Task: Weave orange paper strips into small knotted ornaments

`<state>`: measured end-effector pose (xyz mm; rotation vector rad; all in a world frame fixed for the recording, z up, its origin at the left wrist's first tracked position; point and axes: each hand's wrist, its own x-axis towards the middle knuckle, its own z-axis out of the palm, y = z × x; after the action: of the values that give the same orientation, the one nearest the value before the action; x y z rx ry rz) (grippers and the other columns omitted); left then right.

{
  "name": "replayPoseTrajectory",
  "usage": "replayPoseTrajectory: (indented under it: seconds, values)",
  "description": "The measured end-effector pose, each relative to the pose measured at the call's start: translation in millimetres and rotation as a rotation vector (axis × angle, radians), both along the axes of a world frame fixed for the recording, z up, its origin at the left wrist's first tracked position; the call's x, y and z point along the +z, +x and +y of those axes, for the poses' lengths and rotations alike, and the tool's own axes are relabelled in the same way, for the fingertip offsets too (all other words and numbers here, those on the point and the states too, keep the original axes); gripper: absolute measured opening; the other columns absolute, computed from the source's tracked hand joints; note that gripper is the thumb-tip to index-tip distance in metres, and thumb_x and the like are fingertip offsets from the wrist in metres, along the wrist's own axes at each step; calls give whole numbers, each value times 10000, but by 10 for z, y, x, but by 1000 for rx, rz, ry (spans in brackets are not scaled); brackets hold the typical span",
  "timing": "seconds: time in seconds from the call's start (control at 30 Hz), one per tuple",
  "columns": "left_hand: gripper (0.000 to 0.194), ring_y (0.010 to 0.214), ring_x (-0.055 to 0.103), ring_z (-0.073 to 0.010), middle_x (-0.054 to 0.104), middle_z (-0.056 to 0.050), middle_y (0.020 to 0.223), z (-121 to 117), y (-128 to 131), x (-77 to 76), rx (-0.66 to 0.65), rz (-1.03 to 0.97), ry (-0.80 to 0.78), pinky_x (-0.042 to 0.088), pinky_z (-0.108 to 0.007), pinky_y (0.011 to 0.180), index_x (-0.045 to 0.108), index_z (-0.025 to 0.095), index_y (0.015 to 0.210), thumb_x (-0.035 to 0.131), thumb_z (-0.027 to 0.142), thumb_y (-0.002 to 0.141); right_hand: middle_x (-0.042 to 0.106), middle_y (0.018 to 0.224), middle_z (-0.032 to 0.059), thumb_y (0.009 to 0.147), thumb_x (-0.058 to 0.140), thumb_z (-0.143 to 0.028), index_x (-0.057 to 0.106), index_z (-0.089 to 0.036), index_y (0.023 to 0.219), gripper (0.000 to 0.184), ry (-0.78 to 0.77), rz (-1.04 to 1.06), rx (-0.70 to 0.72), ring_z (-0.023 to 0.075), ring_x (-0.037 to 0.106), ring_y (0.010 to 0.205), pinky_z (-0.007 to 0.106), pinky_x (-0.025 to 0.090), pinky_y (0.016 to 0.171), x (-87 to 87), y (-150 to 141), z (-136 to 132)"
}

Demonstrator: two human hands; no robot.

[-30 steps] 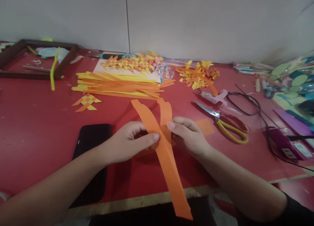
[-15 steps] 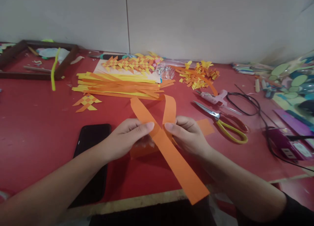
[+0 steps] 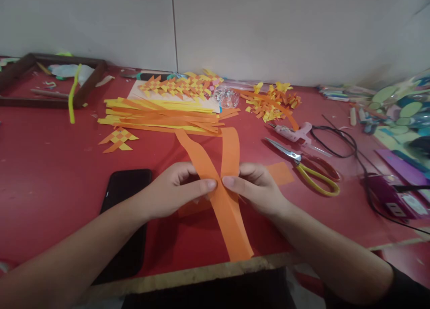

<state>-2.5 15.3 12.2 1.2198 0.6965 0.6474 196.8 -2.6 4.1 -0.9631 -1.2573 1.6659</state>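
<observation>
Orange paper strips (image 3: 223, 215) cross between my hands over the front of the table, one running up to the left and another bending over at the top right. My left hand (image 3: 183, 186) pinches the paper with its thumb on top near the crossing. Close beside it, my right hand (image 3: 253, 183) pinches the paper too, thumb tip almost touching the left one. Whether the strips are separate or one folded piece I cannot tell. Under my hands lies another orange paper piece (image 3: 193, 208), partly hidden.
Beyond my hands lie a pile of yellow and orange strips (image 3: 161, 116) and a woven paper fish (image 3: 119, 139). A black phone (image 3: 126, 224) lies left. Scissors (image 3: 302, 165), a pink glue gun (image 3: 295, 133) and its cable lie right. A brown frame (image 3: 43, 104) is far left.
The lower end of the orange paper has swung left and now hangs more steeply. My thumbs have come closer together, and the crossing sits slightly lower.
</observation>
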Motion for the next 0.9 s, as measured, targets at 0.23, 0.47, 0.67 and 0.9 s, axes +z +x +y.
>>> replayPoseTrajectory:
  seconds: [0.23,0.47,0.67,0.9]
  values:
    - [371,548,469,-92,603,-2,620,3,-26,-15,69,45,-50,374,-218,547,673,139,700,603,450,891,649,607,3,796,734,-455,705,-214,690,266,19,-84,-127,141,591,552,277,482,540,-56,0,33]
    - [233,630,523,-97,625,16,705,-3,-16,2,-69,75,15,444,-216,642,689,151,782,642,355,884,628,582,-11,787,733,-492,687,-192,664,328,-1,-46,-110,106,566,519,232,482,514,-57,-31,25]
    - [158,642,548,-95,638,22,705,2,-7,12,-18,5,113,472,-209,680,734,172,877,617,273,905,714,674,-7,801,752,-352,758,-206,753,155,22,44,17,118,648,630,233,535,615,-5,-31,14]
    - [158,632,539,-83,645,24,704,17,-5,-21,75,7,52,439,-181,619,719,170,836,639,296,888,688,678,-14,815,737,-395,741,-233,745,177,52,-12,-110,122,615,583,255,506,563,-112,-10,31]
